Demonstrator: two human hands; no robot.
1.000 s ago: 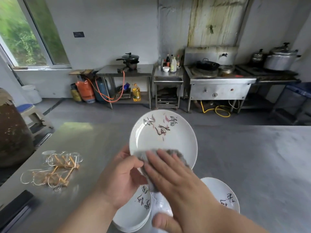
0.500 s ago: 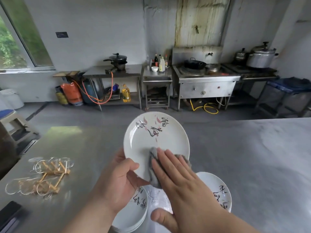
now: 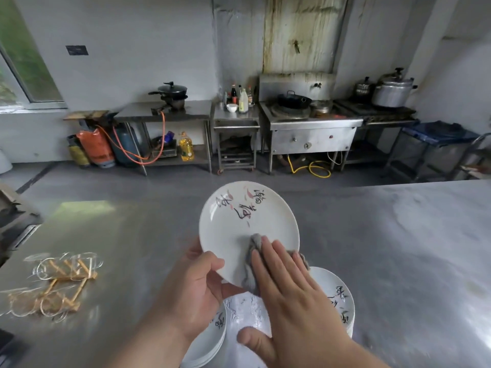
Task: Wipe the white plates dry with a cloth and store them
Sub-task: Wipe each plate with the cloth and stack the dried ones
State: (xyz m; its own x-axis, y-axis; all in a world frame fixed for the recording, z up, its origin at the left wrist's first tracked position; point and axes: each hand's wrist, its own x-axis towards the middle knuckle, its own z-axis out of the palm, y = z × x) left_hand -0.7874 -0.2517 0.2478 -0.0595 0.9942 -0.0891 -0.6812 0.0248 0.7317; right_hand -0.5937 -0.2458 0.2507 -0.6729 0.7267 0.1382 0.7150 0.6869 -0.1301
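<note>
Wiping in progress on one item. Left hand (image 3: 196,285) grips the lower-left rim of a white plate (image 3: 247,216), thumb curled over the face and fingers behind. The plate is held tilted up, clear of the desk (image 3: 132,235), with its painted face toward the camera.

Right hand (image 3: 295,293) is spread flat with straight fingers, pressing a grey cloth (image 3: 251,261) against the lower part of the plate's face. It presses the cloth and does not pinch it.

Two piles of similar plates stand on the desk below the hands: left stack (image 3: 212,338) and right stack (image 3: 337,296). Which pile is wiped and which is waiting cannot be told. A beaded, wet-looking surface shows between them, partly hidden.

Assessment: task is partway at most. The face of the held plate is under the cloth; its back is not visible, so its condition is unknown. This plate is not yet stored. Wire racks (image 3: 58,282) lie on the desk well apart to the left; whether they serve for storage cannot be told.
</note>
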